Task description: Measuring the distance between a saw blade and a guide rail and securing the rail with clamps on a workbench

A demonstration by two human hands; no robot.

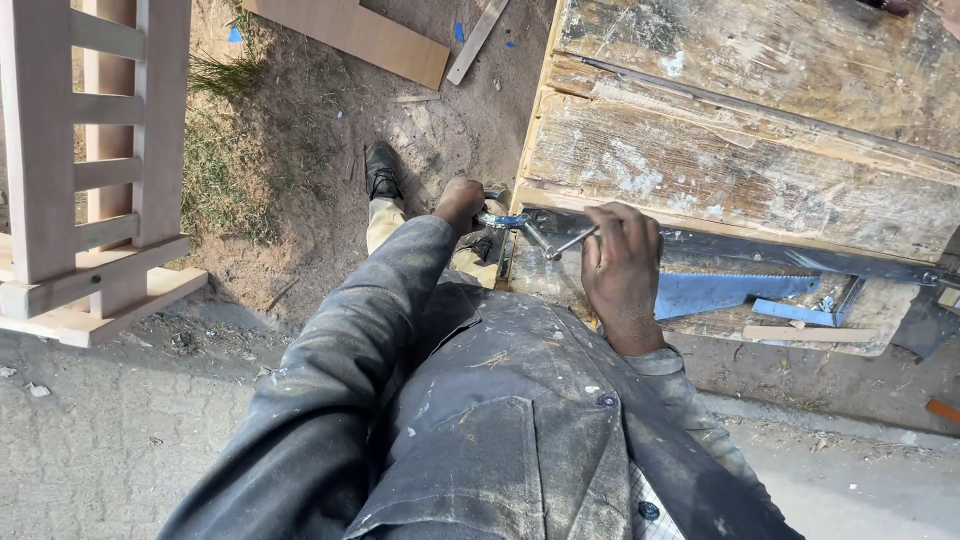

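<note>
Worn workbench (700,170) edge, blue clamp (505,220) between gripping left hand (460,203) and right hand (620,270) pinching its handle.

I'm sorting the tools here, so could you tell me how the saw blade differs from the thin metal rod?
The saw blade is flat, blue and toothed; the metal rod is thin, round and silvery. The blade lies untouched, while the right hand grips the rod. Both rest on the worn wooden workbench.

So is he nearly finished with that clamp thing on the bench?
Hard to say. Done: a pale wooden slatted frame stands assembled on the ground. In hand: the left hand grips the blue clamp at the workbench edge; the right hand touches its metal handle bar. Left: the handsaw lies unused.
</note>
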